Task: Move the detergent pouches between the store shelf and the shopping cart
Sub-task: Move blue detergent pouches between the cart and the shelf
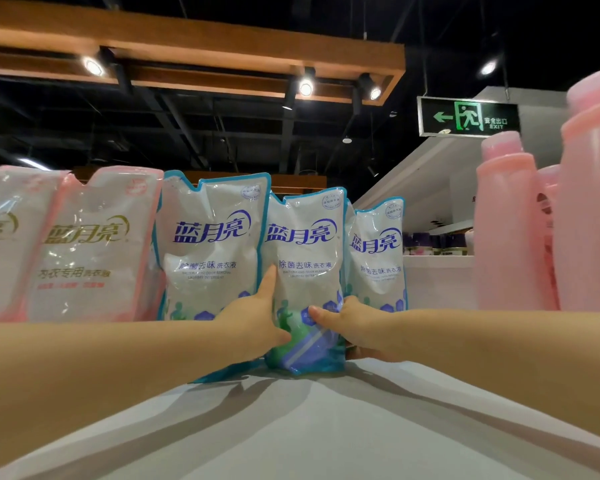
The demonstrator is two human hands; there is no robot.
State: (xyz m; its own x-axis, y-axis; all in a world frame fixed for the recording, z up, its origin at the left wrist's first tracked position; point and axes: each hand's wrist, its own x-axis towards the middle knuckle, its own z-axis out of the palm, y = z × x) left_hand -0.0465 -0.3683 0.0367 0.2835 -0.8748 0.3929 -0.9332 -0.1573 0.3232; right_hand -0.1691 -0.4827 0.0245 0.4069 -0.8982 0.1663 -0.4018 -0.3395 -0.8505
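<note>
While both arms reach over the grey shelf (291, 427), the left hand (253, 322) and right hand (355, 329) grip the middle blue pouch (305, 258), standing between 2 neighbouring blue pouches (208, 244); thumbs lie on its front, remaining fingers hidden behind it.

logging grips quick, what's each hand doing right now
Left hand: holding the middle blue pouch at its left edge.
Right hand: holding the same pouch, thumb on its front.
</note>
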